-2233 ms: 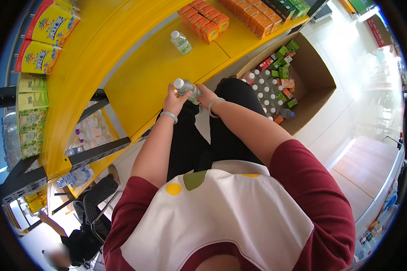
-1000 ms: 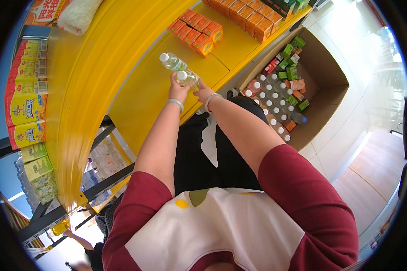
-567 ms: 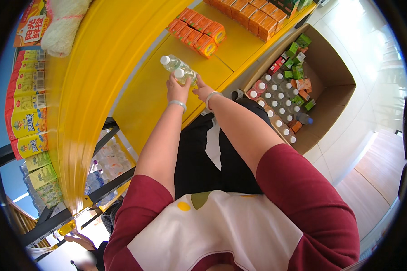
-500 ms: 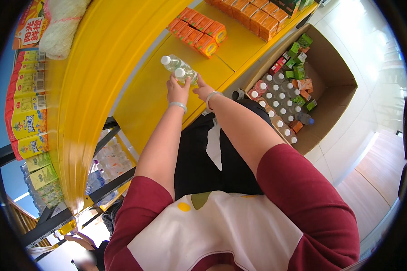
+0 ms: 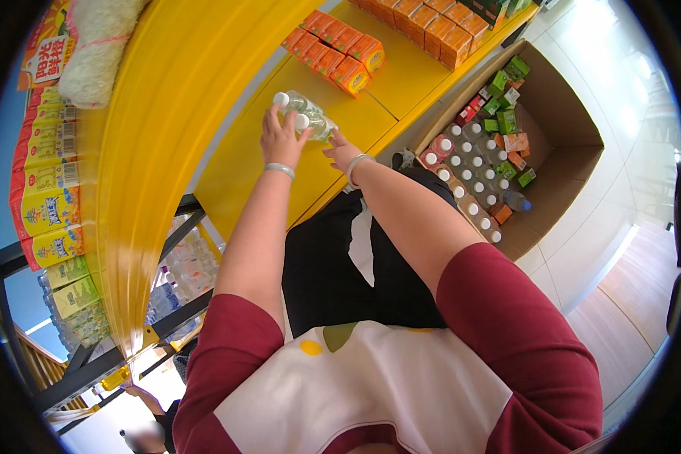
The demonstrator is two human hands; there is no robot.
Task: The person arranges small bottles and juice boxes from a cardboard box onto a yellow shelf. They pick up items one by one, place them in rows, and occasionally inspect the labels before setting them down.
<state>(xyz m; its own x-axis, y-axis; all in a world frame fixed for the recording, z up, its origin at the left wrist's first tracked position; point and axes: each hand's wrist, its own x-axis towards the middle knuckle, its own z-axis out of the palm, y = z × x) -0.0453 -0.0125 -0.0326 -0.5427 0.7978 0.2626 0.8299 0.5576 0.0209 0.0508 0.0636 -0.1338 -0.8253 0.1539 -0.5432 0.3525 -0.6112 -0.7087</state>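
Two clear plastic bottles are side by side on the yellow shelf (image 5: 242,163), their white caps toward the left. One is the far bottle (image 5: 303,104), the other the near bottle (image 5: 319,127). My left hand (image 5: 281,141) is at the cap end, fingers spread, with fingertips close to both caps. Whether they touch is hard to see. Beside the other end of the near bottle is my right hand (image 5: 343,153), its fingers apart and the bottle not enclosed. Beyond the bottles sits a block of small orange drink cartons (image 5: 339,53).
To the right, a large open cardboard box (image 5: 560,144) holds several white-capped bottles and green and orange cartons. More orange cartons (image 5: 424,30) line the shelf's far end. A curved yellow panel (image 5: 155,113) rises at the left, beside yellow-and-red drink packs (image 5: 49,178).
My left hand has shifted left and its fingers have spread away from the near bottle, toward the caps. The right hand has barely moved; the bottles keep their place on the shelf.
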